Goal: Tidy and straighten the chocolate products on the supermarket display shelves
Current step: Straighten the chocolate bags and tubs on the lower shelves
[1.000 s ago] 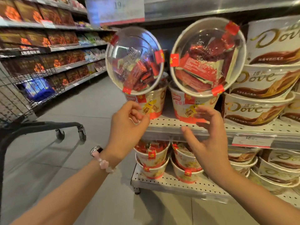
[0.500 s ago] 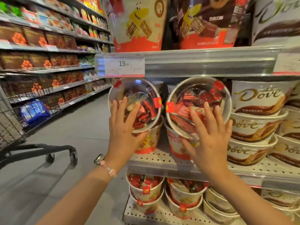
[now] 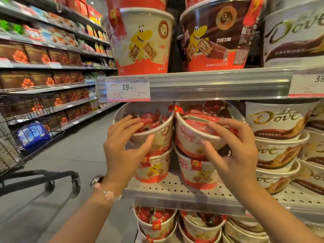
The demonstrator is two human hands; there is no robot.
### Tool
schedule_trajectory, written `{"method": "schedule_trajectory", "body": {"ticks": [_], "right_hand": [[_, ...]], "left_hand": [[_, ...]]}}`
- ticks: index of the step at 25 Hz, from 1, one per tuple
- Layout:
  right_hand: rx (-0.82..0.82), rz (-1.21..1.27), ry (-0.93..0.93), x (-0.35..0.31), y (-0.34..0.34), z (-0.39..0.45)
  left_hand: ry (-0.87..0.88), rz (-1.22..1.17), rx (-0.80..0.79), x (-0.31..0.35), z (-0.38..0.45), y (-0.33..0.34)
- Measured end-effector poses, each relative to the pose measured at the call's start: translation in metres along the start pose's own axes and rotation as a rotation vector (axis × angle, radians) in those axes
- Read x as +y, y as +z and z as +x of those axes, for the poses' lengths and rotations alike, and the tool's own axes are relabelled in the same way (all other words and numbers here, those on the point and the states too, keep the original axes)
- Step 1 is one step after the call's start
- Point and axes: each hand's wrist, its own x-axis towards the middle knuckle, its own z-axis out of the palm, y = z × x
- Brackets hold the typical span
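The left hand [image 3: 122,151] grips the left top tub [image 3: 157,135], and the right hand [image 3: 233,153] grips the right top tub [image 3: 192,139], both stacked on the middle shelf [image 3: 175,192]. It is best to set each tub flat on the tub below, pictures facing out.

A single wide-angle camera, worn on the person's head, looks forward and slightly down at the metal perforated display shelf [image 3: 175,187], close enough that both forearms reach up from the bottom edge. The stacked cream-and-red paper chocolate tubs [image 3: 157,165] fill the centre at arm's length. On the left the view runs down the grey aisle floor [image 3: 73,155] (straight lines bow near the edges). No second view exists.
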Motion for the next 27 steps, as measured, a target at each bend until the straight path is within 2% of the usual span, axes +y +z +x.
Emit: {"method": "schedule_trajectory", "body": {"ticks": [10,14,16,20,23,27], "right_hand": [[0.060,0.016,0.175,0.004,0.027,0.000],[0.074,0.156,0.415,0.000,0.035,-0.029],[0.072,0.210,0.531,-0.003,0.039,-0.037],[-0.063,0.136,0.611,0.008,0.036,-0.038],[-0.190,0.128,0.664,0.018,0.031,-0.034],[-0.171,0.082,0.677,0.017,0.034,-0.029]], "left_hand": [[-0.160,0.080,0.048,-0.011,-0.006,0.033],[-0.410,-0.047,0.064,-0.017,-0.023,0.037],[-0.554,-0.063,0.007,-0.022,-0.028,0.037],[-0.611,-0.074,-0.122,-0.032,-0.027,0.037],[-0.633,-0.116,-0.152,-0.039,-0.023,0.038],[-0.691,-0.086,-0.137,-0.041,-0.020,0.040]]}}
